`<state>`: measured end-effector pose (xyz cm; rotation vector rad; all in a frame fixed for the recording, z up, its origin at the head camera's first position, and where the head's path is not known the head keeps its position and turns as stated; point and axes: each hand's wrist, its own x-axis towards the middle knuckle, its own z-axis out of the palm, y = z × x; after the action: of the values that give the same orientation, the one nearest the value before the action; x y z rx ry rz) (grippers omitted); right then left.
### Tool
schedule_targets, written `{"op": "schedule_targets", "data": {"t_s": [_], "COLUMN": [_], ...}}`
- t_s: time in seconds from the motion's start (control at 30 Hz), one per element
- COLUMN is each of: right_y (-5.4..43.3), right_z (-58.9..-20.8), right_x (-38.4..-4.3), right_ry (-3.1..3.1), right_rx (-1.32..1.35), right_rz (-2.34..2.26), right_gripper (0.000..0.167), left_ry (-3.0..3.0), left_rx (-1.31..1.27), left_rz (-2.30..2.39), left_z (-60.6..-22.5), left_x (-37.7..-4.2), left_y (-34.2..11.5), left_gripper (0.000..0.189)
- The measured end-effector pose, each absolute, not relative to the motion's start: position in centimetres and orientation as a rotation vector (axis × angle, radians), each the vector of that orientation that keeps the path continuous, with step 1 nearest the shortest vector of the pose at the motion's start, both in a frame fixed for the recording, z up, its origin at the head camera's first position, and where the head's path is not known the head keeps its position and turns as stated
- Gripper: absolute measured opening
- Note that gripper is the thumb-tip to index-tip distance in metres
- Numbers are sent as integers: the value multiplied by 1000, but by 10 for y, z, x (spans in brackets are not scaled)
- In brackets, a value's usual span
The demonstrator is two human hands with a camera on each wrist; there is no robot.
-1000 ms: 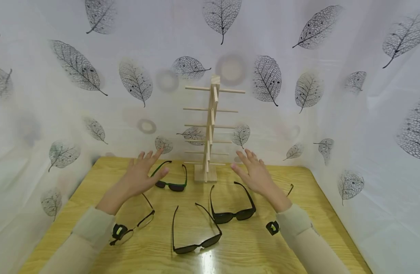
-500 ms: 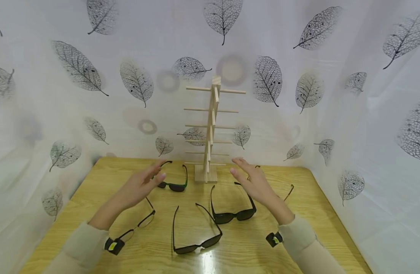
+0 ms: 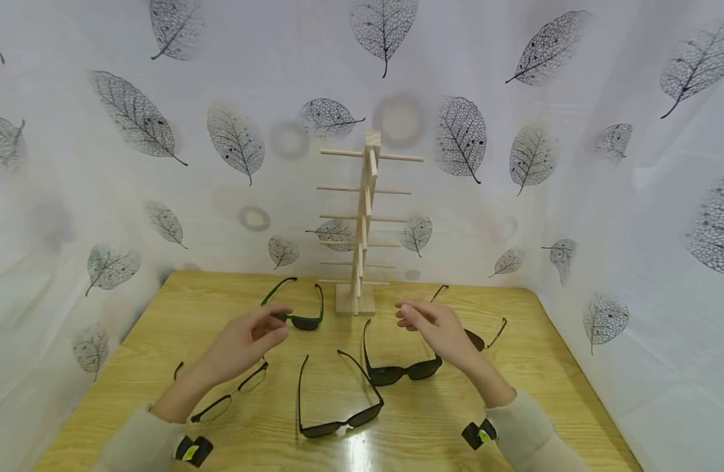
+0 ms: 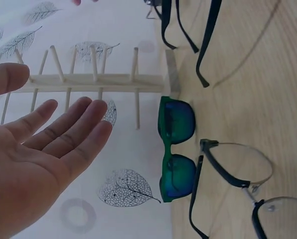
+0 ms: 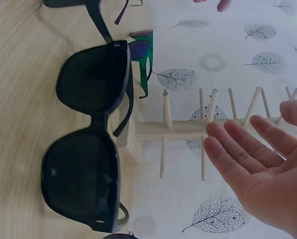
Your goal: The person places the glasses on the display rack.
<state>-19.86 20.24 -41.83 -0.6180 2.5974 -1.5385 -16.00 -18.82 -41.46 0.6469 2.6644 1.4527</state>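
Both hands are raised above the tabletop (image 3: 545,406), palms facing inward, fingers relaxed and the thumbs apart from them. The left hand (image 3: 241,344) hangs near the green-framed sunglasses (image 3: 305,323), covering one lens in the head view; the left wrist view shows the fingers clear of that frame. The right hand (image 3: 444,331) hangs above the rear part of the thick black sunglasses (image 3: 404,372).

A wooden rack (image 3: 364,216) stands upright at the back of the tabletop, beyond and between the hands, its crosswise dowels in tiers. The green-framed pair lies just left of its base. Clear-lens glasses (image 3: 238,387) lie by the left forearm; slim dark sunglasses (image 3: 341,426) lie at the front middle, arms pointing back. Brown-lens glasses (image 3: 474,339) sit behind the right hand, mostly covered; the lens tint is probably brown, but the view is poor. A leaf-print curtain (image 3: 338,65) hangs behind.
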Motion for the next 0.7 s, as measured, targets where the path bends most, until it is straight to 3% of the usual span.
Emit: {"op": "schedule_targets", "data": {"t_s": [0.7], "right_y": [204], "right_z": [-463], "right_x": [-162], "right_ry": [2223], "right_rx": [-652], "right_rz": [-1569], "right_gripper": [38], "left_ry": [2418], "left_rx": [681], "left_rz": [1456], "left_z": [-456], "left_x": [-131], "left_y": [-185], "left_gripper": [39]}}
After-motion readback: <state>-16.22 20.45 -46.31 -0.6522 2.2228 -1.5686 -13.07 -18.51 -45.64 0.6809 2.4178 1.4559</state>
